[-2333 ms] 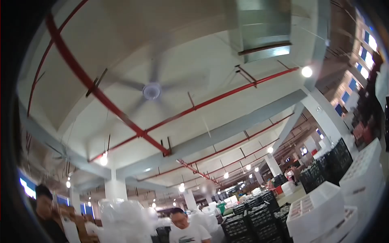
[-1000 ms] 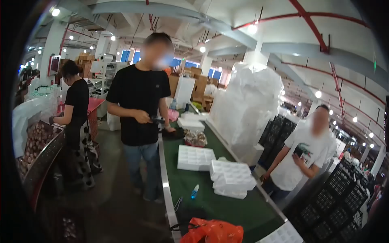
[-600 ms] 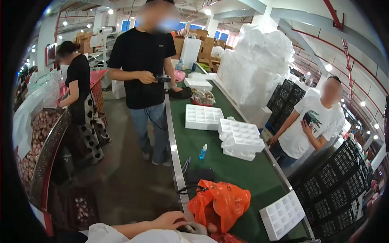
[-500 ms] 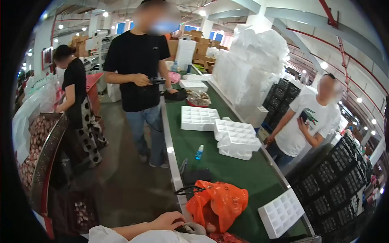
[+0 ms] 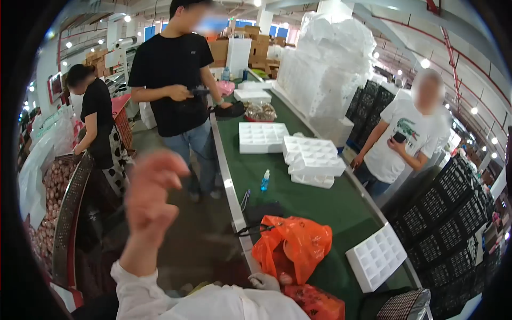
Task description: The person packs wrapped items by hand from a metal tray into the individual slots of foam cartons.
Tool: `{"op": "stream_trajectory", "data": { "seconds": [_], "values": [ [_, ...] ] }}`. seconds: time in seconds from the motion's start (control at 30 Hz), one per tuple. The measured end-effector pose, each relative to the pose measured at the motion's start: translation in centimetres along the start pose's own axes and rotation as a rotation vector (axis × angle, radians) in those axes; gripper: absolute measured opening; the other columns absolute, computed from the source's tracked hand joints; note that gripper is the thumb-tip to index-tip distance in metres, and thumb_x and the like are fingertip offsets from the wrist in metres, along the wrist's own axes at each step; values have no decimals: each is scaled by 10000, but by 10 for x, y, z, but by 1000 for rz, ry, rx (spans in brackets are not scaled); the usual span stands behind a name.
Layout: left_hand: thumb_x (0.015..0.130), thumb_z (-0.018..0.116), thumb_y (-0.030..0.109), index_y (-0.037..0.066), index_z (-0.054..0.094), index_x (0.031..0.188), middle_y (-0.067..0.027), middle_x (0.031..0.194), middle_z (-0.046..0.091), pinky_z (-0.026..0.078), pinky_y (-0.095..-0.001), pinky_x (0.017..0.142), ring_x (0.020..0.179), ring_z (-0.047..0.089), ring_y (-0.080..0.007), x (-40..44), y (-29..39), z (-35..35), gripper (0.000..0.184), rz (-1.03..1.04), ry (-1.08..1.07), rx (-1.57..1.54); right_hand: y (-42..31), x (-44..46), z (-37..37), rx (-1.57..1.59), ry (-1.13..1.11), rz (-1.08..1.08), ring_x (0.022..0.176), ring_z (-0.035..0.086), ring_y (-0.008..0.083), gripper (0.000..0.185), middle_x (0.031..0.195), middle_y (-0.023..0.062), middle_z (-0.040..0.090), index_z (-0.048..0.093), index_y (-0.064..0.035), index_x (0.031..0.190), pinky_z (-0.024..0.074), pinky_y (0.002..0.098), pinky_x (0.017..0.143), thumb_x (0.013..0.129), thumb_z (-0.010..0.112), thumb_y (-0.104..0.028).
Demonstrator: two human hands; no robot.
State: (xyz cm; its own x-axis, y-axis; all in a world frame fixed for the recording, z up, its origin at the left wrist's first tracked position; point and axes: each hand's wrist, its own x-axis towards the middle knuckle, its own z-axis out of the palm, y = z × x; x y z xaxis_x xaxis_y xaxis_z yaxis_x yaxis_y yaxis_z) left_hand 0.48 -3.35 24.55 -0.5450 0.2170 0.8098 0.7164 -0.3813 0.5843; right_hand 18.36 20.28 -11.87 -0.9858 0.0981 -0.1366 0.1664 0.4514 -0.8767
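My bare left hand is raised over the floor at the left of the belt, blurred by motion. Its fingers are curved, with a gap between them and the thumb, and nothing shows in it. Low in the view, what looks like my right hand in a greyish glove is beside an orange plastic bag. My white clothing partly covers that hand, so its grip is unclear. The orange bag stands bunched up on the green belt. A red plastic package lies just below it.
White foam trays and a small blue bottle are on the belt; another foam tray sits at its right edge. A person in black stands left, a person in white right. Black crates are stacked at right.
My left hand has left the gloved hand beside the bag and risen up and to the left. The view has shifted slightly.
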Motion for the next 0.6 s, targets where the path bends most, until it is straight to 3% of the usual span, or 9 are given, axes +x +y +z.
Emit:
{"op": "stream_trajectory", "data": {
  "seconds": [0.03,0.1,0.2,0.23,0.33,0.53,0.57,0.6],
  "values": [
    [768,704,388,36,362,1379,-131,1297,462,408,-298,819,1086,508,-224,19,23,-2,783,149,28,81,-3,0,-1,-39,8,-17,887,658,274,226,957,131,681,660,-75,1038,509,353,759,902,584,-238],
    [773,701,442,46,336,1402,-162,1340,440,406,-308,828,1123,501,-257,48,50,18,828,590,89,22,0,1,1,-24,7,23,903,652,281,233,978,125,677,665,-93,1038,505,355,778,898,573,-254],
    [775,691,437,43,340,1399,-167,1345,434,393,-321,841,1133,489,-267,51,72,43,817,857,5,-83,-5,1,0,-137,54,-64,824,665,237,221,918,112,685,675,-68,1007,514,336,744,900,578,-235],
    [776,688,436,41,342,1398,-169,1346,432,389,-325,845,1136,485,-270,48,76,51,814,891,-17,-120,13,2,5,-171,73,-131,869,663,255,232,946,111,686,676,-75,1009,512,344,772,902,566,-250],
    [778,679,431,38,346,1395,-174,1351,427,376,-338,858,1146,472,-280,45,84,62,803,932,-88,-181,-16,-7,-5,-109,23,-18,938,633,288,206,989,129,669,661,-77,1018,491,361,802,901,564,-217],
    [783,660,421,31,355,1390,-184,1361,415,351,-365,884,1167,447,-299,41,90,75,783,956,-168,-277,-30,-12,-9,-160,60,-26,943,631,278,198,989,123,668,655,-73,1014,491,348,819,900,570,-211],
    [784,657,420,30,357,1389,-186,1363,414,347,-369,888,1170,443,-302,43,94,76,780,947,-182,-281,-18,-11,-4,-40,80,-51,939,636,264,188,983,117,669,655,-82,1021,492,345,827,900,574,-201],
    [785,654,418,29,358,1388,-188,1365,412,343,-373,892,1174,439,-306,43,96,77,776,943,-199,-285,-5,-7,-2,-114,33,-34,929,643,253,176,974,116,669,658,-89,1016,497,344,817,897,581,-193]
  ]
}}
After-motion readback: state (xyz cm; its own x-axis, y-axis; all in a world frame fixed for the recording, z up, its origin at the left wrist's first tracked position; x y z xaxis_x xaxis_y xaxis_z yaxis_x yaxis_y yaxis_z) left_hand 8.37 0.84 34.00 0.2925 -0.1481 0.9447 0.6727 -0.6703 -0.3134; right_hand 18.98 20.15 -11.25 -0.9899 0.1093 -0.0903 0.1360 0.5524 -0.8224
